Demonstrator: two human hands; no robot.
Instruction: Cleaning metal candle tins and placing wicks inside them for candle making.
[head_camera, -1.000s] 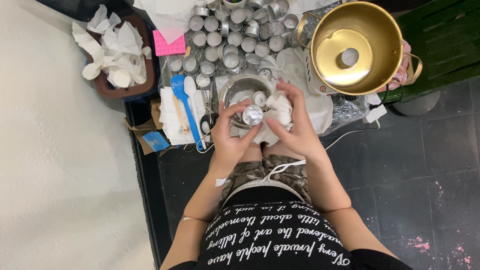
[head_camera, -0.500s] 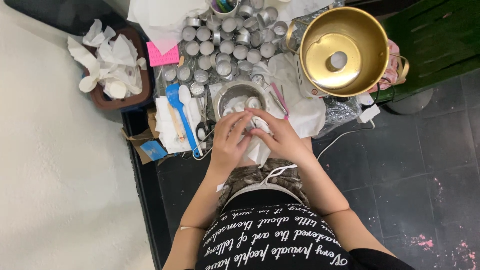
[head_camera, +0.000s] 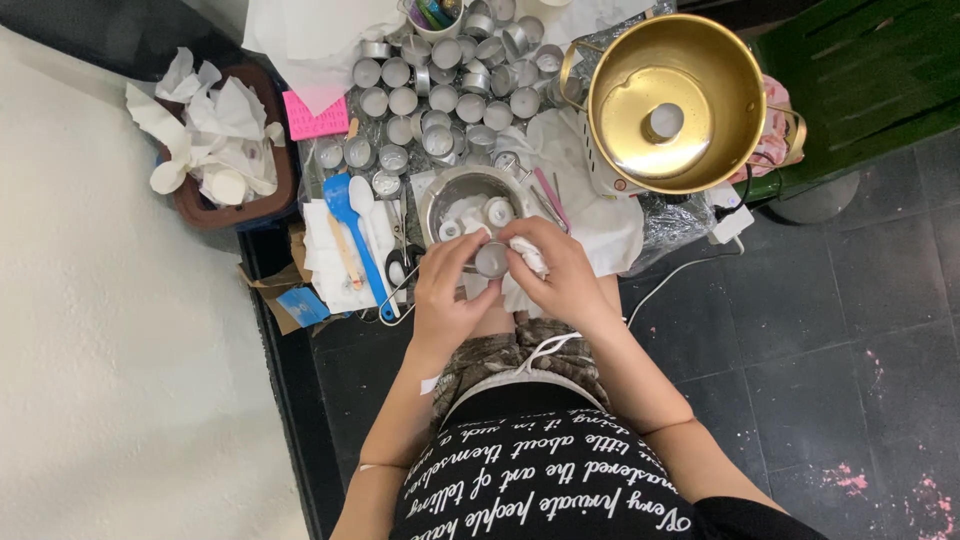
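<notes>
Small metal cup (head_camera: 491, 259) sits just below the steel bowl (head_camera: 470, 190), pinched between both hands. Left hand (head_camera: 447, 295) closed around its left side; right hand (head_camera: 560, 275) presses a white tissue wad (head_camera: 528, 254) against its right. Cup mouth faces up toward the camera; both hands equally near.

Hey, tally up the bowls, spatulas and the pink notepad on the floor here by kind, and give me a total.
Gold bowl: 1
Steel bowl: 1
Spatulas, blue and white: 2
Pink notepad: 1
Total: 5
</notes>
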